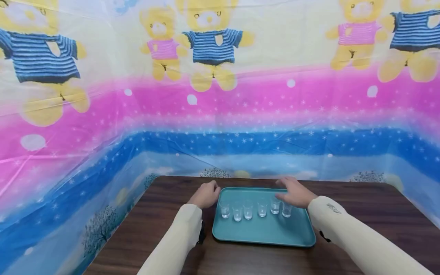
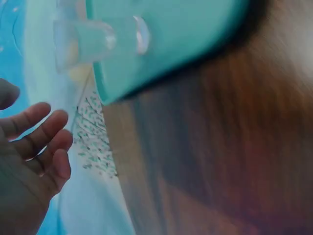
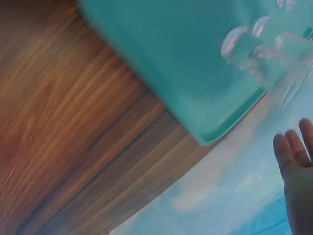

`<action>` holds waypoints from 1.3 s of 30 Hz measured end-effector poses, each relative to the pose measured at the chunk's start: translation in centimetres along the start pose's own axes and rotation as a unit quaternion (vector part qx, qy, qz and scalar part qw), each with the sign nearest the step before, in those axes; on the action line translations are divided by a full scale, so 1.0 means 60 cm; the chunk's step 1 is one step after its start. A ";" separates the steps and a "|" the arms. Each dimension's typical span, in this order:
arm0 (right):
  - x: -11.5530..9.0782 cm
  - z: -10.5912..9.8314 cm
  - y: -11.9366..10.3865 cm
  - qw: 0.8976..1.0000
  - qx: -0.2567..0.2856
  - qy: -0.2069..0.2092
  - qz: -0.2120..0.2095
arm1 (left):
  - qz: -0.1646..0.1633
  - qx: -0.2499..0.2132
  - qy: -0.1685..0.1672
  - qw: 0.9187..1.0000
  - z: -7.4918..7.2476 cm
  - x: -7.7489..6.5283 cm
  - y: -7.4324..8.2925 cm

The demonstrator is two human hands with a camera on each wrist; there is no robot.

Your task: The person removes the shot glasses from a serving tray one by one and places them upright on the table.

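Several small clear glasses point(image 1: 262, 209) stand upright in an uneven row on a teal tray point(image 1: 264, 233). My left hand point(image 1: 205, 194) hovers beside the tray's back left corner, fingers loosely bent and holding nothing. In the left wrist view that hand point(image 2: 34, 156) is apart from the nearest glass point(image 2: 83, 45). Over the back right part of the tray, my right hand point(image 1: 297, 193) overlaps the two rightmost glasses in the head view. The right wrist view shows the same hand point(image 3: 298, 166) with extended fingers, a gap away from the end glass point(image 3: 244, 54).
The tray lies on a dark wooden table point(image 1: 158, 229) with rounded back corners. A printed cloth point(image 1: 220, 110) with bears and snowflakes hangs behind the table and along its sides. Cream sleeves cover both forearms.
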State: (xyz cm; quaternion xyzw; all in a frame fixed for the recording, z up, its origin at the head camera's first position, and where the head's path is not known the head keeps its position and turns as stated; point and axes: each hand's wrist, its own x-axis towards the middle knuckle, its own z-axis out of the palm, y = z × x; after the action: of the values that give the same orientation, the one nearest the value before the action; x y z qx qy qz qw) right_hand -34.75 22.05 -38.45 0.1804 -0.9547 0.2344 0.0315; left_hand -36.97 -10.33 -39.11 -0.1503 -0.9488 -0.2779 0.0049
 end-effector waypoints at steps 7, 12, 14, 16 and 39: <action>-0.021 -0.004 0.040 1.000 0.004 -0.031 0.006 | -0.020 0.003 -0.060 0.998 0.014 -0.016 -0.042; -0.023 0.002 0.048 1.000 0.003 -0.030 -0.002 | -0.023 -0.011 -0.072 0.997 0.021 -0.024 -0.056; -0.024 0.002 0.048 1.000 -0.001 -0.028 -0.003 | -0.017 -0.019 -0.071 0.997 0.023 -0.025 -0.059; -0.025 0.002 0.047 1.000 -0.002 -0.028 -0.006 | -0.018 -0.022 -0.074 0.997 0.027 -0.025 -0.061; -0.033 -0.055 0.096 0.998 0.009 0.067 -0.010 | -0.013 -0.061 -0.099 0.993 0.038 -0.020 -0.070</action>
State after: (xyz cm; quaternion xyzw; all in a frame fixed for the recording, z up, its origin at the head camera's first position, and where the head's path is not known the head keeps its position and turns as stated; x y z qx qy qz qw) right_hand -35.08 28.98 -38.30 0.1743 -0.9465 0.2542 0.0958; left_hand -36.86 -12.80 -43.35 -0.1648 -0.9275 -0.3194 -0.1024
